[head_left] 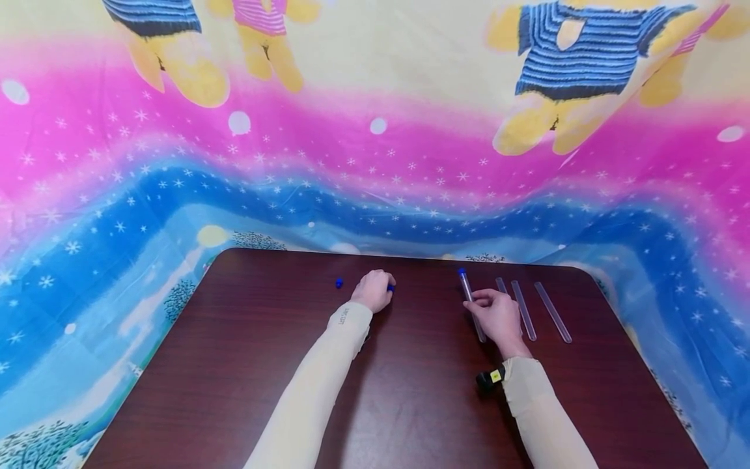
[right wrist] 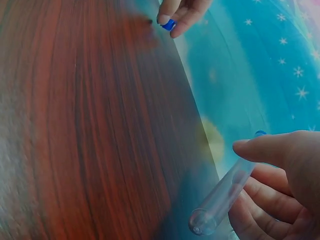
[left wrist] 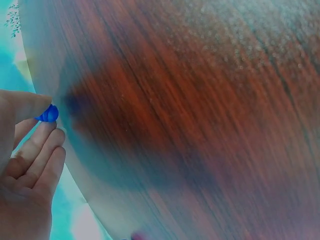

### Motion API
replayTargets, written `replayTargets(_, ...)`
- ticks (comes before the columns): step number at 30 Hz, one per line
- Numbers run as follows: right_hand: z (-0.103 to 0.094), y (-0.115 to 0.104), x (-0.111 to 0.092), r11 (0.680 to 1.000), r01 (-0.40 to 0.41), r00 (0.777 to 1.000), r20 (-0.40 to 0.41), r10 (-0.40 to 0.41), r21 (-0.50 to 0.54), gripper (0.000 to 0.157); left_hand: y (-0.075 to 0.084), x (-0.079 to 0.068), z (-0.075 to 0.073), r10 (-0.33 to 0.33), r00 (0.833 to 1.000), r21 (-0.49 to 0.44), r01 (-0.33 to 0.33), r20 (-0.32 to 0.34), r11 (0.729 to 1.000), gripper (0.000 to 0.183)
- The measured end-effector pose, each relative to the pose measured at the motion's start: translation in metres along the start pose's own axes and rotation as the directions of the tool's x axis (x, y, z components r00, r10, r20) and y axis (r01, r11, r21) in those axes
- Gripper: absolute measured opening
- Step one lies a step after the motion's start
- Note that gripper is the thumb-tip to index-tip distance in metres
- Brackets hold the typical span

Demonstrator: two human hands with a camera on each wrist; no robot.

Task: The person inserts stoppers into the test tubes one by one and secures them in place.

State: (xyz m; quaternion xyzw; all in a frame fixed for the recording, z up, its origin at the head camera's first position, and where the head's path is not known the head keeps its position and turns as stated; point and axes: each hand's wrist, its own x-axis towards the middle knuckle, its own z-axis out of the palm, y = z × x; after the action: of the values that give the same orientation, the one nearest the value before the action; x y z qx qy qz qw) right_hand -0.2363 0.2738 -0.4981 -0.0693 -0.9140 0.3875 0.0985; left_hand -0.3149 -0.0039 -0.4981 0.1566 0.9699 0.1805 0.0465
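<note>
My left hand (head_left: pixel 373 291) pinches a small blue cap (left wrist: pixel 49 114) between thumb and fingertips, above the far part of the table. Between the thumb and fingers of my right hand (head_left: pixel 495 318) is a clear test tube (right wrist: pixel 220 200) with a blue cap (head_left: pixel 461 271) on its far end. It slants, with its rounded end toward me. Just right of that hand lie clear tubes without caps: one tube (head_left: pixel 523 310), another tube (head_left: pixel 553 312) farther right, and a tube (head_left: pixel 500 284) mostly hidden by the hand. To the left of my left hand sits blue cap material (head_left: pixel 339 283), too small to count.
The dark wood-grain table (head_left: pixel 410 404) has rounded far corners. A printed cloth (head_left: pixel 363 176) with snowflakes and bears hangs right behind its far edge and along both sides. A black wrist device (head_left: pixel 489 379) with a yellow label sits at my right cuff.
</note>
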Motion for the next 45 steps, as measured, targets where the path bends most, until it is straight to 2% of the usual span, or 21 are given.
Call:
replayTargets(13, -0.006, 0.006, 0.008, 1.000, -0.018, 0.999, 0.031, 0.018, -0.016, 0.029, 0.003, -0.002, -0.008, 0.044, 0.998, -0.006, -0.044, -0.037, 0.999, 0.020)
replayTargets(21, -0.008, 0.011, 0.013, 0.998, -0.034, 0.999, 0.034, 0.035, -0.044, 0.031, 0.004, -0.003, -0.013, 0.044, 0.998, -0.064, -0.047, -0.043, 0.997, 0.020)
replayTargets(31, -0.010, 0.018, 0.014, 0.989, -0.018, 0.999, 0.034, 0.024, -0.149, 0.034, 0.002, 0.000, -0.008, 0.100, 0.989, -0.089, -0.109, -0.105, 0.990, 0.019)
replayTargets(37, -0.009, 0.022, 0.013, 0.985, -0.014, 0.999, 0.039, 0.021, -0.173, 0.032, 0.006, -0.003, -0.006, 0.104, 0.988, -0.157, -0.121, -0.110, 0.980, 0.020)
replayTargets(45, -0.008, 0.024, 0.015, 0.981, -0.022, 0.999, 0.039, 0.030, -0.192, 0.033, 0.008, -0.007, -0.006, 0.106, 0.988, -0.170, -0.125, -0.113, 0.978, 0.021)
